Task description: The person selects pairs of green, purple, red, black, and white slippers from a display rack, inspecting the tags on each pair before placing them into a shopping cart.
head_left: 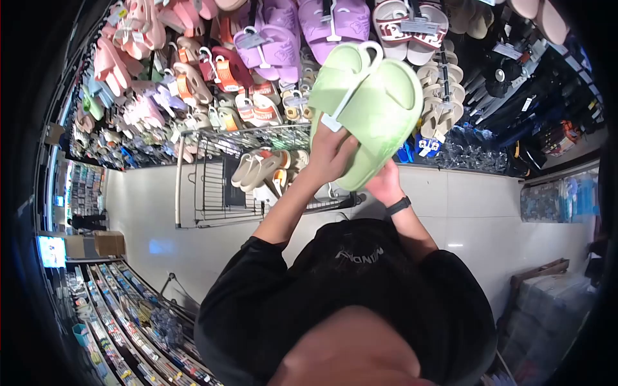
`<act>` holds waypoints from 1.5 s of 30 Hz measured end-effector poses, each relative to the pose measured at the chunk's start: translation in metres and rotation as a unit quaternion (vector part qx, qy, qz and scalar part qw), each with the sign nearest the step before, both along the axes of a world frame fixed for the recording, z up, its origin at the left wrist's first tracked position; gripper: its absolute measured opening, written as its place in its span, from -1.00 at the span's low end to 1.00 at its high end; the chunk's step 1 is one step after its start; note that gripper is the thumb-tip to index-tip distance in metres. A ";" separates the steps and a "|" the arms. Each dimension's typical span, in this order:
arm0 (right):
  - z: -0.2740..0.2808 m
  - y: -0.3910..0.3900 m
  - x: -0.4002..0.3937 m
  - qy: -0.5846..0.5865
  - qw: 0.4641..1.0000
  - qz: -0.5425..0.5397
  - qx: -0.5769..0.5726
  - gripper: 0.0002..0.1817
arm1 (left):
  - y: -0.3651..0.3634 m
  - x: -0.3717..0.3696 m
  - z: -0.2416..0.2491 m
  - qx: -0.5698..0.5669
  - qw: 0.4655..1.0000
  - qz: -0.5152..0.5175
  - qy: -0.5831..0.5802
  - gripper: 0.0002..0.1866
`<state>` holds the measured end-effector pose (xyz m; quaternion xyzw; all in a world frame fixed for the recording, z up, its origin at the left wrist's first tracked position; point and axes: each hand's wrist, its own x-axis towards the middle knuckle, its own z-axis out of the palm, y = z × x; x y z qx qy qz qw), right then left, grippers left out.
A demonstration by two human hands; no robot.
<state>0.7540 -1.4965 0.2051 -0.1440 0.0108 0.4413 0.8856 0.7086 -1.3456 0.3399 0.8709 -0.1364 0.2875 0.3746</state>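
Observation:
A pair of light green slide sandals [380, 109] is held up in front of me, joined by a white plastic hanger [351, 96] with a small tag. My left hand [331, 154] grips the left sandal near its lower end, with the fingers just below the tag. From behind, my right hand [386, 183] holds the lower end of the right sandal; its fingers are partly hidden by the sole. Just past the green pair hang purple slides [335, 29] and white-and-maroon slides [411, 29].
A metal shopping cart [215, 186] stands at left, with beige sandals [261, 168] in it. Racks of hanging footwear [145, 106] run across the far side. Shelves of packaged goods [122, 328] are at lower left. Wrapped stacked goods [547, 315] stand at lower right.

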 end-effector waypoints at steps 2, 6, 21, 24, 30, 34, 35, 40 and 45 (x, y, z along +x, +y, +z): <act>-0.002 0.015 -0.002 0.054 0.962 0.084 0.255 -0.38 | 0.010 -0.018 -0.004 -0.168 0.983 -0.060 0.039 -0.72; 0.056 0.028 -0.037 -0.054 0.997 0.043 0.023 -0.50 | 0.041 -0.027 -0.111 -0.752 0.654 -0.080 0.006 -0.54; 0.032 0.009 -0.052 -0.258 0.955 0.042 -0.138 -0.49 | 0.011 -0.051 -0.059 -0.761 0.613 -0.199 -0.075 -0.17; 0.029 0.006 -0.048 -0.311 0.941 0.034 -0.131 -0.47 | 0.011 -0.055 -0.061 -0.790 0.579 -0.200 -0.034 -0.26; 0.013 -0.001 -0.043 -0.292 0.949 0.034 -0.118 -0.48 | 0.013 -0.051 -0.077 -0.752 0.620 -0.226 0.002 -0.25; 0.008 -0.011 -0.031 -0.288 0.952 0.049 -0.092 -0.45 | -0.008 -0.055 -0.048 -0.700 0.682 -0.208 -0.038 -0.28; 0.006 -0.013 -0.029 -0.293 0.952 0.057 -0.075 -0.44 | -0.014 -0.056 -0.037 -0.679 0.707 -0.190 -0.058 -0.30; 0.010 -0.021 -0.021 -0.313 0.944 0.032 -0.098 -0.40 | -0.026 -0.056 -0.011 -0.615 0.770 -0.118 -0.121 -0.38; 0.018 -0.029 -0.028 -0.333 0.930 0.048 -0.146 -0.48 | -0.025 -0.053 -0.020 -0.617 0.776 -0.066 -0.112 -0.45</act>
